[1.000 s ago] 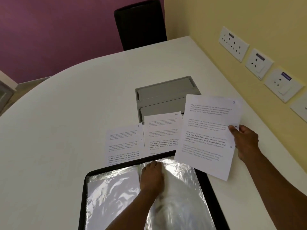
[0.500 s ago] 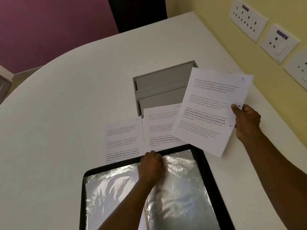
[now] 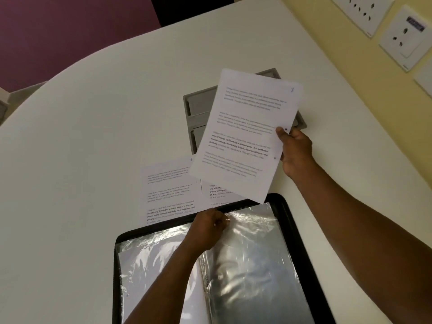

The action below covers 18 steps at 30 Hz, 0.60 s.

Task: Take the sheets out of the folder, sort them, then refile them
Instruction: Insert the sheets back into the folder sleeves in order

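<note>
Right hand (image 3: 295, 150) pinches a printed sheet (image 3: 245, 134) above the display folder (image 3: 301, 244); left hand (image 3: 208, 230) pinches a plastic sleeve (image 3: 252, 253). A loose one-edge pinch risks bending or dropping it.

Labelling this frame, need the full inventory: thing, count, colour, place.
held sheet: 1, white with print, in the air over the grey panel, right hand grips its right edge
sheets on table: 2, white with print, side by side just beyond the folder, the right one mostly hidden by the held sheet
folder: 1, black, open, near table edge
plastic sleeves: count unclear, clear and shiny, inside the folder
grey panel: 1, set in the tabletop
table: 1, white
wall sockets: at least 2, white, yellow wall
chair: 1, black, far side
left hand: pinches a sleeve's top edge
right hand: holds the sheet
</note>
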### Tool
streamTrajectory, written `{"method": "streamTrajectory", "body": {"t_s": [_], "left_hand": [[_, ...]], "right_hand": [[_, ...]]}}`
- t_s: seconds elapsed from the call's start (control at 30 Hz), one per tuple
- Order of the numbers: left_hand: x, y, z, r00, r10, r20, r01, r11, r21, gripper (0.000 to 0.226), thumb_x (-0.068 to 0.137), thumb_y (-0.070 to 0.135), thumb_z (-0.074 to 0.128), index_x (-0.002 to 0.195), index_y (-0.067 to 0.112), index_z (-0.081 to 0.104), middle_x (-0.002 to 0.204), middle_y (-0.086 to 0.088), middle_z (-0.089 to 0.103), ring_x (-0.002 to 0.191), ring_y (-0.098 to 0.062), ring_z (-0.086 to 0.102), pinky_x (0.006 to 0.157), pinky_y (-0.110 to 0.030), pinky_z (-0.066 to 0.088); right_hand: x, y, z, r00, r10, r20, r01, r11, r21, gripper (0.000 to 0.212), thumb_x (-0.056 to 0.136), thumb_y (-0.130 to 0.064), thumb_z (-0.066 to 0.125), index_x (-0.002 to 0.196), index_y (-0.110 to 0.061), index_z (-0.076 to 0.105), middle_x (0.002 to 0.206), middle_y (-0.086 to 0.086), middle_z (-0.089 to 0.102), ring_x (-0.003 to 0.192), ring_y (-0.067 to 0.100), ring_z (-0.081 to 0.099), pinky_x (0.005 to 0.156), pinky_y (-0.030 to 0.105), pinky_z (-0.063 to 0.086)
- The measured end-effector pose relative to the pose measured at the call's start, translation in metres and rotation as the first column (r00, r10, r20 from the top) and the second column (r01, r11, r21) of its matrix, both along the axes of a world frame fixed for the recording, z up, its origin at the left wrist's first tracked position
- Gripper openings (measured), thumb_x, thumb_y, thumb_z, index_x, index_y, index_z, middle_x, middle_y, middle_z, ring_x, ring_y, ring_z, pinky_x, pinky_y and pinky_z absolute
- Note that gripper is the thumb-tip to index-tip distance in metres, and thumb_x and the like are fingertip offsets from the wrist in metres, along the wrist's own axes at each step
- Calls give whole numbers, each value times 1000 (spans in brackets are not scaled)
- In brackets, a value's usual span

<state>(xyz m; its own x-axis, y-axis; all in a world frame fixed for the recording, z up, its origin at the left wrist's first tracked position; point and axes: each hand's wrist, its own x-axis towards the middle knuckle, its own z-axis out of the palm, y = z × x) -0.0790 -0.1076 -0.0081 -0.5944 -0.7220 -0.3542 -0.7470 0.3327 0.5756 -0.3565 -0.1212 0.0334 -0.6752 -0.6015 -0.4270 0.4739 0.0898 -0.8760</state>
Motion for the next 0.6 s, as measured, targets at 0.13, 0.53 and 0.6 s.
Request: {"method": "streamTrajectory", "body": {"t_s": [0.13,0.53,0.6], "left_hand": [[-3,-4,2,998,-60,-15,61,995,76,26,86,-6,47,87,7,70,83,2,72,79,-8,65,73,-18,49],[1,2,1,991,-92,-98,96,995,28,11,84,23,69,78,28,61,78,12,58,70,-1,54,63,-12,39],[3,4,1,992,-62,-109,68,996,51,15,88,23,65,79,31,56,69,13,59,63,-1,55,60,-14,42]], "right_hand": [[15,-8,-3,999,24,-24,-23,999,32,7,93,-19,64,92,-25,68,96,-2,71,85,15,67,76,35,57],[18,-6,-9,996,-24,-86,29,997,65,10,93,-17,64,88,-25,67,92,-3,71,79,13,67,66,27,53],[18,-5,-10,996,-26,-89,32,997,72,10,93,-18,64,87,-25,67,93,-2,71,81,13,67,68,28,54]]}}
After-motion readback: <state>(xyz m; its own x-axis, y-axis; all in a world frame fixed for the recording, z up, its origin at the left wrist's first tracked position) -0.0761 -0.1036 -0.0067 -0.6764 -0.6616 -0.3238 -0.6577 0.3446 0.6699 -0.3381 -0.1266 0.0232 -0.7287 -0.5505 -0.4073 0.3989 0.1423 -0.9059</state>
